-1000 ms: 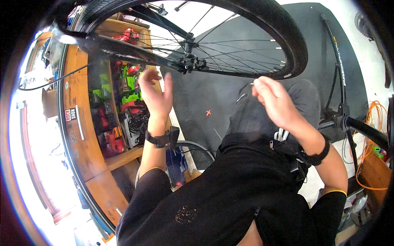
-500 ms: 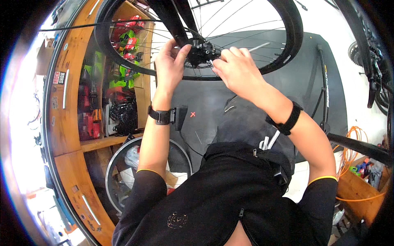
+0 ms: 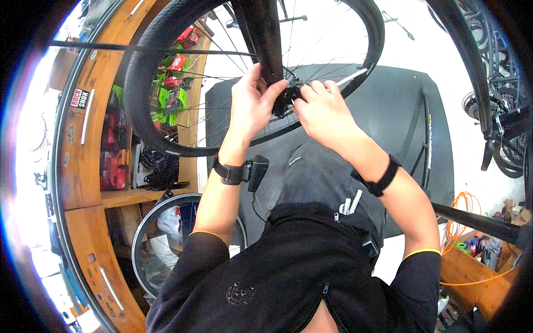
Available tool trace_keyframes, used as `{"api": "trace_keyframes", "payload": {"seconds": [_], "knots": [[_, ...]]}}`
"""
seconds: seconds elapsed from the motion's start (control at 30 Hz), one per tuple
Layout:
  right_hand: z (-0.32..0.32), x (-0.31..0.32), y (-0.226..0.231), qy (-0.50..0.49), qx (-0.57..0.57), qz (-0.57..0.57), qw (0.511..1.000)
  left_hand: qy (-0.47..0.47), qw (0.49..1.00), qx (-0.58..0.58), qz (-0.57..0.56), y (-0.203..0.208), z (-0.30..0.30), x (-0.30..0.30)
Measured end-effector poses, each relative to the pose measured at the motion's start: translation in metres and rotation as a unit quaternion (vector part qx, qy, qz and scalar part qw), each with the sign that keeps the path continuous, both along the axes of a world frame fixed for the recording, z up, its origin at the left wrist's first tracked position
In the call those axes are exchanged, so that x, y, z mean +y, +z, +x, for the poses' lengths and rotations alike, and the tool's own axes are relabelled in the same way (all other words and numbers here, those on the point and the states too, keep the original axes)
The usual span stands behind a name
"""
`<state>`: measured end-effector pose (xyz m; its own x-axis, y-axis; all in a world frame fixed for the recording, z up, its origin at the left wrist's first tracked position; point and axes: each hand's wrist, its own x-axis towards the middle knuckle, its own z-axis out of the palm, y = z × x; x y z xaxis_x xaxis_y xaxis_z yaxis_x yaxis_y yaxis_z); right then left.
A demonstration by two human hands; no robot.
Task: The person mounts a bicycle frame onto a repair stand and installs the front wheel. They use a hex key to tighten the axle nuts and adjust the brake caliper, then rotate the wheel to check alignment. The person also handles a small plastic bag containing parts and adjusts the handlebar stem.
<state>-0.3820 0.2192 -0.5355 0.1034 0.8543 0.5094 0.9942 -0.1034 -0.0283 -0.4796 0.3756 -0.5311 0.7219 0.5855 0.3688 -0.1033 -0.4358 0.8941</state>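
A bicycle wheel with a black tyre (image 3: 139, 105) stands in front of me, a black fork leg (image 3: 265, 41) coming down to its hub. At the lower end of the fork leg sits a black brake caliper (image 3: 286, 103). My left hand (image 3: 251, 105) grips the fork's lower end, its thumb lying over the front by the caliper and its fingers partly hidden behind. My right hand (image 3: 326, 111) is closed on a hex key at the caliper's right side. The key's silver long arm (image 3: 353, 76) sticks out up and right past the knuckles; its tip is hidden.
On the left stands a wooden cabinet (image 3: 83, 172) with red and green packages (image 3: 173, 83) on its shelves. A loose wheel rim (image 3: 139, 238) leans below it. Other bicycles (image 3: 494, 105) stand at the right, above an orange hose (image 3: 458, 222). A dark mat (image 3: 383, 105) covers the floor.
The fork and caliper now appear lower and slightly farther right, and the wheel looks more tilted. Both hands have moved with them, keeping their hold.
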Motion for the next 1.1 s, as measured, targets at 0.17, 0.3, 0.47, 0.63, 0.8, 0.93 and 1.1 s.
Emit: {"api": "trace_keyframes", "payload": {"seconds": [0.17,0.3,0.47,0.63,0.8,0.93,1.1], "knots": [[0.005,-0.006,0.006,-0.006,-0.043,-0.039,0.998,0.027,0.998,0.042,0.049,0.012,-0.003,-0.01],[0.008,-0.002,0.008,-0.014,-0.069,-0.069,0.995,0.038,0.995,0.06,0.074,0.016,-0.004,-0.011],[0.013,-0.003,0.02,0.003,-0.052,-0.077,0.996,0.033,0.994,0.07,0.072,0.021,-0.006,-0.011],[0.009,-0.004,0.022,0.02,-0.063,-0.073,0.995,0.034,0.993,0.095,0.064,0.029,-0.009,-0.012],[0.009,-0.003,0.021,0.006,-0.057,-0.091,0.994,0.028,0.995,0.082,0.039,0.029,-0.009,-0.014],[0.01,-0.001,0.014,-0.01,-0.019,-0.1,0.995,0.014,1.0,0.028,-0.001,0.015,-0.006,-0.01],[0.011,-0.004,0.0,-0.005,-0.022,-0.039,0.999,0.014,0.997,0.082,0.0,0.027,-0.008,-0.014]]}}
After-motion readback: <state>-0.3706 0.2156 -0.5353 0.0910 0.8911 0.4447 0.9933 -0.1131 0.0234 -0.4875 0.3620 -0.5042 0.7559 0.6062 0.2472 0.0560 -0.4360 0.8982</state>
